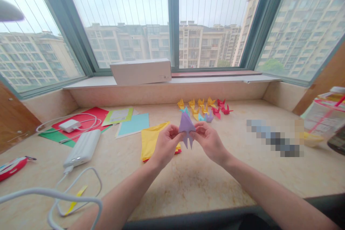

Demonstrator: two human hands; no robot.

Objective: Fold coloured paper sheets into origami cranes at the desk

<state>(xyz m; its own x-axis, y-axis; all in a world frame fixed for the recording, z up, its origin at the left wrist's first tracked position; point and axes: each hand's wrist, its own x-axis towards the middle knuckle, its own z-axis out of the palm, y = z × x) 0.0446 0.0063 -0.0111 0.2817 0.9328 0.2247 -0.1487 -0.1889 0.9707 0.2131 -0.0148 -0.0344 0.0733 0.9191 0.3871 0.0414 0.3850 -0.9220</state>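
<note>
A partly folded purple origami crane (186,124) is held up above the counter, a wide point at its top and two narrow legs hanging below. My left hand (169,141) pinches its left edge between thumb and fingers. On the right edge, my right hand (208,137) grips it the same way. Yellow folding paper (152,140) lies behind my left hand, with red showing beneath it. Beyond my hands stand several finished paper cranes, yellow (201,102), red (222,107), light blue and purple (209,116), the nearest ones partly covered by the held paper.
On the left lie a white power bank (82,149) with cables, a charger plug (70,125), and red, green and light blue sheets (134,125). A white box (141,72) rests on the window ledge. A plastic cup (320,115) and a blurred-out object (273,138) are at right.
</note>
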